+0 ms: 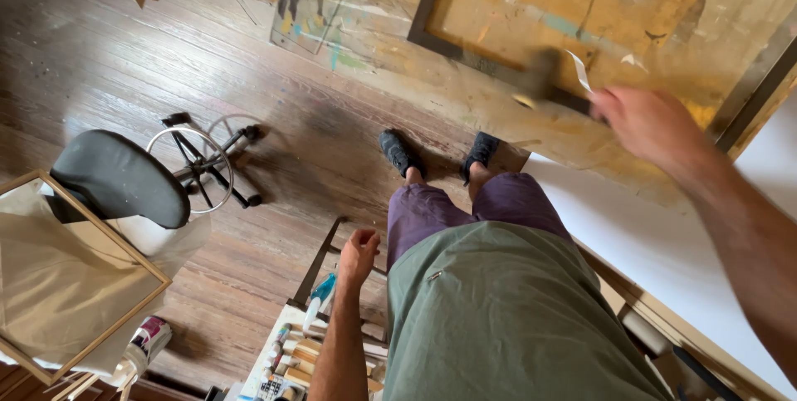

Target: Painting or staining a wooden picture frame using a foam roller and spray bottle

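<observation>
Two hands: both in view
Right hand point(652, 123): closed on a blurred dark-handled brush point(544, 77) lying leftward over the paint-stained yellow wooden board point(531, 2)
Left hand point(359, 253): loosely curled, holding nothing, above tubes point(286, 359)

Pretty bright daylight overall, soft and even, no harsh hotspots. The white panel point(664, 235) on the right edge is the brightest thing and nearly blows out. The wooden floor point(108, 52) goes darker toward the top left corner, with a faint sheen on the boards. Soft shadows sit under the stool point(124, 177) and around the shoes point(436, 152). The right hand point(647, 123) is smeared with motion blur, and so is the dark thing point(540, 77) it's swinging, basically a grey smudge. The left hand point(359, 251) is sharper. Wide-angle stretch shows at the edges, and floorboards bend a bit.
</observation>
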